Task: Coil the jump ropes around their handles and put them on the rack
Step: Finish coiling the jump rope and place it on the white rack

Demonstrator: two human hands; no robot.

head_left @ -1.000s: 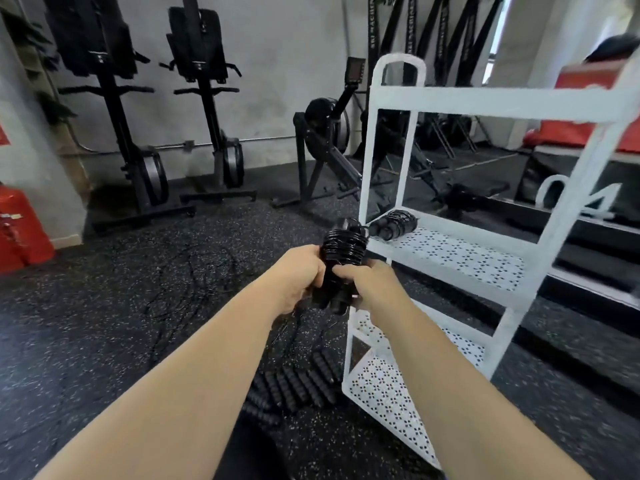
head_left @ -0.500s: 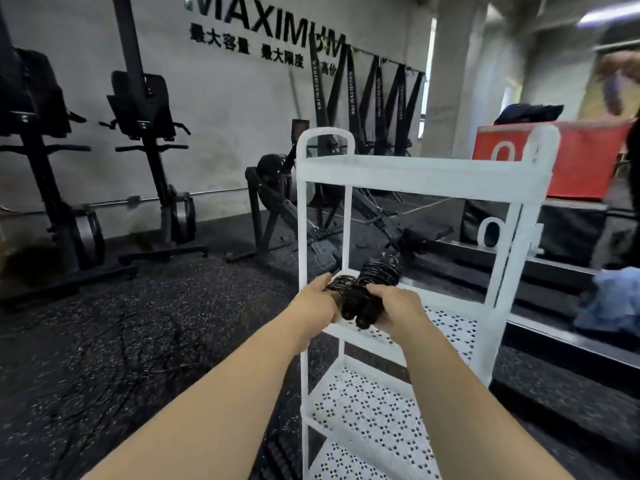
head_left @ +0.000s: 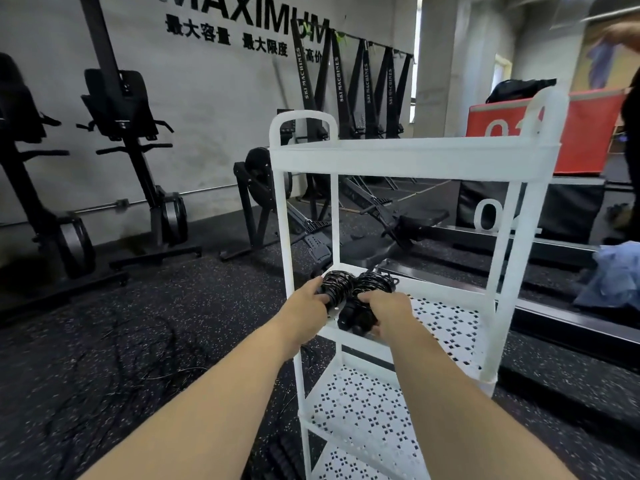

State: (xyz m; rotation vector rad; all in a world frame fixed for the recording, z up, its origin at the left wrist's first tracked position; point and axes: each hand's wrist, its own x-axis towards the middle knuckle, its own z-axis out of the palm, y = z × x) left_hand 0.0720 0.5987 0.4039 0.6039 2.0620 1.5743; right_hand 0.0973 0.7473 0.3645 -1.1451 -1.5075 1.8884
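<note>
A black jump rope (head_left: 341, 289), coiled tight around its two handles, hangs over the front left corner of the white rack's (head_left: 412, 157) middle shelf. My left hand (head_left: 306, 308) grips its coiled upper part from the left. My right hand (head_left: 388, 311) holds the handle ends from the right. A second coiled rope (head_left: 377, 280) lies on that shelf just behind the first, touching it. Loose black ropes (head_left: 138, 355) sprawl on the floor to the left.
The rack has three perforated shelves; the lower shelf (head_left: 363, 403) is bare. Black handles (head_left: 284, 455) lie on the floor by the rack's left foot. Exercise machines (head_left: 131, 161) stand along the wall. A red box (head_left: 581, 133) and a blue cloth (head_left: 616, 275) are on the right.
I have stepped closer to the rack and the view has risen. Both hands carried the coiled rope forward to the middle shelf, beside the rope lying there.
</note>
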